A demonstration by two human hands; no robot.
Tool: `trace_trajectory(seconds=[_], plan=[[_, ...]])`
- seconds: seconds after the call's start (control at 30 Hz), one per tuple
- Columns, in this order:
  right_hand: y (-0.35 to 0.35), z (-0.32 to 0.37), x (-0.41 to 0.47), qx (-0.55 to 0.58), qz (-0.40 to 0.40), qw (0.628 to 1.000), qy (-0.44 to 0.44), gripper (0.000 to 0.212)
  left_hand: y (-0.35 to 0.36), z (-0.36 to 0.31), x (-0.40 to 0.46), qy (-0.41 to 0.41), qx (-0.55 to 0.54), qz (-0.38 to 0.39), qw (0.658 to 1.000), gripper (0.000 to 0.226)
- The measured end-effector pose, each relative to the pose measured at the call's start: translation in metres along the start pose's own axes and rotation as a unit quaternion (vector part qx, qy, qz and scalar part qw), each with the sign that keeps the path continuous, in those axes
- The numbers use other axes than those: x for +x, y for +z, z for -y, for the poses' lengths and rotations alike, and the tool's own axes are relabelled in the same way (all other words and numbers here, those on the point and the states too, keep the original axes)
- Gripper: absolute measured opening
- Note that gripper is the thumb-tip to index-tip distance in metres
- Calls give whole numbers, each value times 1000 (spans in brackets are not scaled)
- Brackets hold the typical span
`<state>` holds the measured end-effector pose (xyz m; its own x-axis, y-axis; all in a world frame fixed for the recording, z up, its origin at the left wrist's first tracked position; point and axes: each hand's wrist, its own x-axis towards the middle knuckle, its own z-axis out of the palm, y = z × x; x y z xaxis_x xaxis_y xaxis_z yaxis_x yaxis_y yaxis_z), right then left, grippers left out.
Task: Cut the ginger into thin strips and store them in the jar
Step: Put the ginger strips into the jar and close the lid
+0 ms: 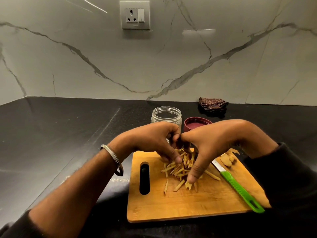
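1. The left hand [154,140] is cupped over the pile of ginger strips [180,166] on the board [197,203], its fingers curled down and its fingertips among the strips at the pile's left edge, gathering them.
2. The right hand [211,145] mirrors it from the other side, fingers curled down into the strips, thumb pressing on a few at the pile's near edge; the two hands meet knuckle to knuckle above the pile.
3. A metal bangle [114,160] sits on the left wrist; both forearms end in dark sleeves.
4. The strips lie in a loose heap in the far middle of the board, with a few strays scattered towards its near side.
5. An uncut ginger piece [229,158] rests at the board's far right corner, partly hidden behind the right wrist.
6. A knife [240,188] with a green handle lies slantwise along the board's right side, blade pointing towards the pile, handle end reaching past the near right edge.
7. The board has a slot handle on its left and lies on the black counter [51,134].
8. Just behind the board stands the clear jar [166,115], open and upright; its maroon lid [197,123] lies beside it on the right.
9. Farther right of the lid, against the marble wall, lies a crumpled checked cloth [212,104].
10. A socket [134,15] is set in the wall above the jar.
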<state>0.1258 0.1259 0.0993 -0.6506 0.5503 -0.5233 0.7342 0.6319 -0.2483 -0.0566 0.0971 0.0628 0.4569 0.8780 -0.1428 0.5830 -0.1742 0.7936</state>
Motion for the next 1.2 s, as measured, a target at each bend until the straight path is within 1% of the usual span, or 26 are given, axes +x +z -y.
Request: trace_trajectory(seconds=[0.17, 0.27, 0.37, 0.53, 0.63, 0.77, 0.8, 0.83, 0.9, 1.0, 1.1, 1.2], plan=[[5, 7, 4, 4, -13, 1000, 9, 91, -1, 1, 3, -21, -18, -1, 1000, 40], [9, 9, 7, 16, -28, 999, 13, 91, -3, 2, 2, -37, -45, 4, 998, 39], [11, 10, 10, 25, -35, 999, 12, 88, -6, 3, -1, -37, -63, 29, 997, 38], [12, 12, 10, 18, -35, 999, 10, 81, -5, 6, 1, -41, -60, 29, 997, 43], [14, 11, 11, -30, -46, 998, 4, 85, -3, 4, 2, -52, -70, 23, 996, 43], [16, 12, 11, -91, -57, 994, -2, 101, -2, 2, 2, -64, -75, 16, 995, 45], [17, 12, 11, -99, -57, 993, -2, 103, -2, 2, 1, -68, -79, 17, 994, 46], [17, 12, 11, -100, -55, 993, -3, 101, -2, 2, 1, -71, -86, 18, 994, 47], [18, 13, 12, -82, -50, 995, -10, 89, -3, 2, 1, -79, -98, 18, 992, 48], [18, 13, 14, -92, -58, 994, -18, 73, -5, 1, 0, -82, -97, 12, 992, 47], [19, 12, 15, -83, -58, 995, -11, 67, -8, 2, -2, -80, -99, 13, 992, 46], [17, 11, 14, -43, -43, 998, -10, 53, -13, 2, -5, -82, -99, 27, 991, 41]])
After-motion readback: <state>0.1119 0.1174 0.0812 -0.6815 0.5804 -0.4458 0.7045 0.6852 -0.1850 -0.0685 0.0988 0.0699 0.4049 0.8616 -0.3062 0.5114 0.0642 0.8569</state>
